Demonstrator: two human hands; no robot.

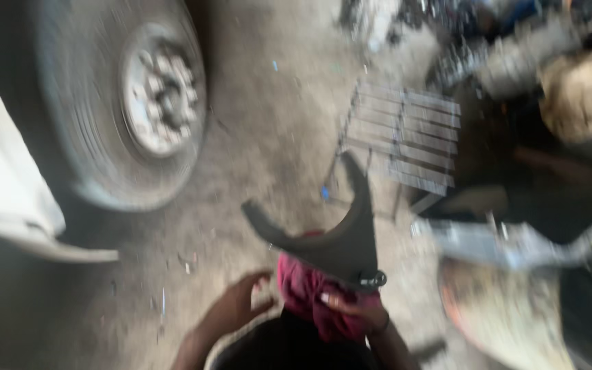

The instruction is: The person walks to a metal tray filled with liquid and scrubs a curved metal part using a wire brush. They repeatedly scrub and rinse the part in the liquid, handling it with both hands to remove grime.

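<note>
A dark metal fork-shaped part [340, 236] with two curved prongs points up and away from me. A dark red rag [306, 291] is bunched under its base. My right hand [358, 312] grips the rag and the part's base from below. My left hand [238, 305] is just left of the rag, fingers spread, touching nothing that I can make out. The whole view is blurred by motion.
A large vehicle wheel [128, 96] with a pale hub stands at upper left beside a white body panel [1, 178]. A low slatted metal stool [402, 137] stands on the dirty concrete floor ahead. Metal parts [501, 247] and clutter lie at right.
</note>
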